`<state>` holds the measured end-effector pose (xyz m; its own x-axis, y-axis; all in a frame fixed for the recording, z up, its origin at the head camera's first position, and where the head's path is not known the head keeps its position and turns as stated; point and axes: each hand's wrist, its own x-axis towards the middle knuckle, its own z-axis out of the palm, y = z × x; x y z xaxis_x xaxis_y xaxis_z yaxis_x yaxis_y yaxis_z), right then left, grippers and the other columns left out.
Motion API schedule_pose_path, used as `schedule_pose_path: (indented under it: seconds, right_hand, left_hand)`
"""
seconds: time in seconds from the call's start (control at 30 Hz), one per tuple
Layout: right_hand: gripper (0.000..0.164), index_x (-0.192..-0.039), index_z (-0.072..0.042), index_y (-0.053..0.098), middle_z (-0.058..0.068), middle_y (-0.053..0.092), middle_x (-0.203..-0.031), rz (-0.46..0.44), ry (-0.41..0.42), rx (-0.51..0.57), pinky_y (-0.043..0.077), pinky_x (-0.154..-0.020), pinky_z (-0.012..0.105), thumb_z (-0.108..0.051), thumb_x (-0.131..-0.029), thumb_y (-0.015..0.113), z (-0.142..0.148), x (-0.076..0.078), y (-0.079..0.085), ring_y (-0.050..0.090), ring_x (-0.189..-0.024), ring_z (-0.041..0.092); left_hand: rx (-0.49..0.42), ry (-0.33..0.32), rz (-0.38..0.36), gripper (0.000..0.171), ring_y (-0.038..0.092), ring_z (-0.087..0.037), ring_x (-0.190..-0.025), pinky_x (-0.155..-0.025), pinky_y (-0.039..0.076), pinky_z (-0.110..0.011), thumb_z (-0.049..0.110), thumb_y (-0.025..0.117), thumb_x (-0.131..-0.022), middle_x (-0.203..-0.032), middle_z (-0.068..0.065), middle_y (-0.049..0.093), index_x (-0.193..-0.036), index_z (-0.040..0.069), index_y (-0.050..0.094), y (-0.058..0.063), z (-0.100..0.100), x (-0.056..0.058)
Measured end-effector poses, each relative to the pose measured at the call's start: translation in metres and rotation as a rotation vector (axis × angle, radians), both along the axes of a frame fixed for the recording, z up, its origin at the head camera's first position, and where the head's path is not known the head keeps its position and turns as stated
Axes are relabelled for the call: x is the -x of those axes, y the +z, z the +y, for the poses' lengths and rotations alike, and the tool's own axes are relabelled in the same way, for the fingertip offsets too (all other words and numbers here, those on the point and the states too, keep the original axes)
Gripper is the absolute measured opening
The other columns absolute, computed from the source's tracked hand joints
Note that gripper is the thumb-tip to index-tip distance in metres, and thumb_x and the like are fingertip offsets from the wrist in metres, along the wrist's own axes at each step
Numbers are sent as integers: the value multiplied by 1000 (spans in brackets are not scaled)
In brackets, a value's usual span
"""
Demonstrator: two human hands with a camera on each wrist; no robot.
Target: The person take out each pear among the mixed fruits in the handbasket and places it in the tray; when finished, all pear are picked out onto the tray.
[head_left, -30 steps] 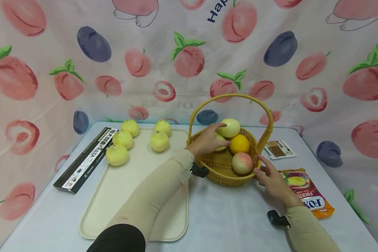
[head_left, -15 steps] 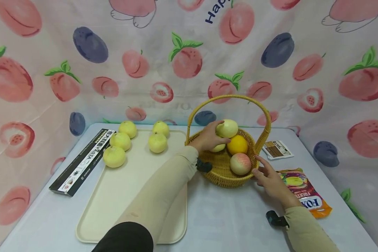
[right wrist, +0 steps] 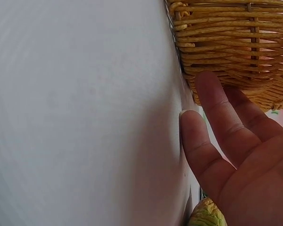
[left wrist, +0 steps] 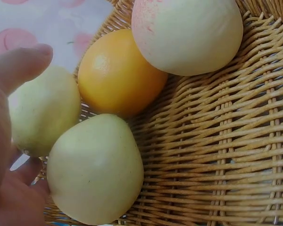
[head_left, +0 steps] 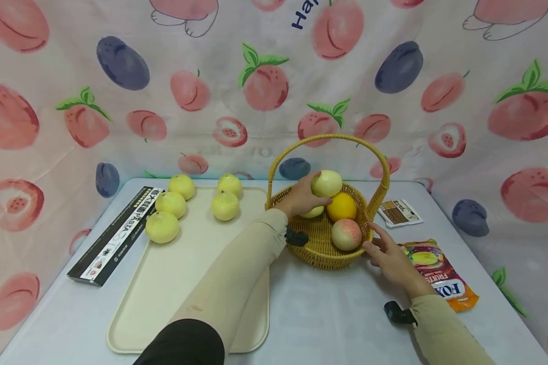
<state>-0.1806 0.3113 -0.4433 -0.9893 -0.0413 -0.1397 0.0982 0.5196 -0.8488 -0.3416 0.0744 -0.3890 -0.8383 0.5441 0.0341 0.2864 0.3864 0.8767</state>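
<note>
Left hand (head_left: 301, 196): gripping pale pear (head_left: 326, 183), frame centre.
Right hand (head_left: 390, 256): fingers relaxed, steadying basket (head_left: 321, 248).
Risk: orange (head_left: 342, 207) likely rolling once unsupported.

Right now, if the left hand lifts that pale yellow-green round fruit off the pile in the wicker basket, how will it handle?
The pale yellow-green round fruit looks smooth and slightly glossy, so it may slip unless the left hand cups it. Being round, it would likely roll if set down loosely. It rests against the orange fruit in the woven wicker basket, so lifting it might shift that neighbour.
</note>
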Motion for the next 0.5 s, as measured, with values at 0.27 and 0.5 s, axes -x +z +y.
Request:
schedule_pose_path:
  seconds: [0.27, 0.5]
  right_hand:
    - [71, -162, -18, 10, 39, 33, -148, 6, -4, 0, 52, -92, 52, -43, -106, 46, -1, 0, 1, 54, -121, 48]
    - [71, -162, -18, 11, 39, 32, -149, 7, -8, -4, 52, -92, 52, -44, -106, 46, -1, -1, 0, 53, -122, 49]
  left_hand:
    - [3, 51, 5, 85, 46, -28, -125, -97, 47, -43, 32, 77, -89, -154, -17, 28, -158, 17, 30, -2, 3, -3]
    - [-43, 51, 1, 84, 49, -26, -124, -97, 47, -41, 24, 78, -89, -153, -14, 33, -157, 12, 29, -3, 7, -7]
